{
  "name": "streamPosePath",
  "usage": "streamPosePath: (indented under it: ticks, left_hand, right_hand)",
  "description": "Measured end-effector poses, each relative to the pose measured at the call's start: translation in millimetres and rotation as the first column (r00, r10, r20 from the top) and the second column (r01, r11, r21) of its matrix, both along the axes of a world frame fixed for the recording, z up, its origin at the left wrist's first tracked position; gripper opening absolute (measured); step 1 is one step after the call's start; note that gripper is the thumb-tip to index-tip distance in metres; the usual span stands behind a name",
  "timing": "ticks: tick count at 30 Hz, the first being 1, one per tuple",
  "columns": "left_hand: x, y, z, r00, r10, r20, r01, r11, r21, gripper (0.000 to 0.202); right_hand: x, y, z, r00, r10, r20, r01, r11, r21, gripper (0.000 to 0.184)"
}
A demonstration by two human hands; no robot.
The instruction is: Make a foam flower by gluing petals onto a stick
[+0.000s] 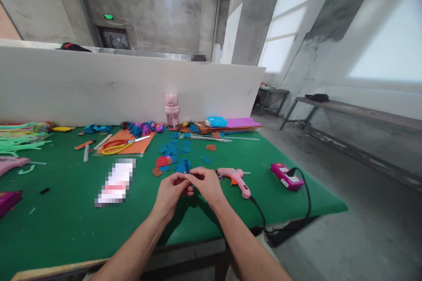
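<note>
In the head view, my left hand (172, 191) and my right hand (205, 183) meet above the green table, thumbs and fingertips pinched together. Between them rises a folded blue felt piece (183, 165), its lower end hidden by my fingers. Just beyond lie loose blue felt cutouts (169, 148), a red felt circle (161, 161) and a small brown felt piece (157, 171). To the right of my right hand a pink hot glue gun (235, 178) rests on its side, its cord running off the table's front edge.
A magenta power strip (286, 176) with a plug stands at the right. Yellow-handled scissors (120, 145) lie on an orange sheet (145, 144). Behind are a pink bottle (172, 112) and a white partition (132, 88). Green pipe cleaners (21, 140) and another pink glue gun (13, 163) occupy the left.
</note>
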State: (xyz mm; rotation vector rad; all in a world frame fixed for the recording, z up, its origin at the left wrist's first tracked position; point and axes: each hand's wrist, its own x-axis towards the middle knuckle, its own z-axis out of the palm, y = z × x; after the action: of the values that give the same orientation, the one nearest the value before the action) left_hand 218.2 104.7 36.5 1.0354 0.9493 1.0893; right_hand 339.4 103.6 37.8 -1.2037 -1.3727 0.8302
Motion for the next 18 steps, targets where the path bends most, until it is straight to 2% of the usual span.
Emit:
streamPosePath:
  ticks: [3,7,10,13,18]
  left_hand:
    - [-6,3,4.6,0.996,-0.081,-0.045,0.082,0.997,0.000,0.030]
    - [-15,10,12.5,0.988,0.021,-0.151,-0.005,0.995,0.103,0.034]
    - [-15,11,14.5,0.971,0.070,-0.228,-0.029,0.983,0.180,0.035]
    - [-12,9,13.6,0.958,0.070,-0.280,-0.020,0.984,0.180,0.036]
    - [-11,8,14.1,0.968,0.076,-0.238,-0.039,0.987,0.156,0.036]
  right_hand:
    - [2,-1,2.3,0.976,-0.112,0.188,0.093,0.990,0.106,0.018]
    - [1,-5,3.7,0.925,-0.131,0.357,0.077,0.984,0.162,0.017]
    - [-2,-7,2.3,0.908,-0.105,0.405,0.045,0.987,0.155,0.014]
    - [-4,-8,1.1,0.898,-0.100,0.428,0.041,0.989,0.146,0.013]
    - [-5,-8,2.3,0.903,-0.071,0.423,0.010,0.989,0.147,0.015]
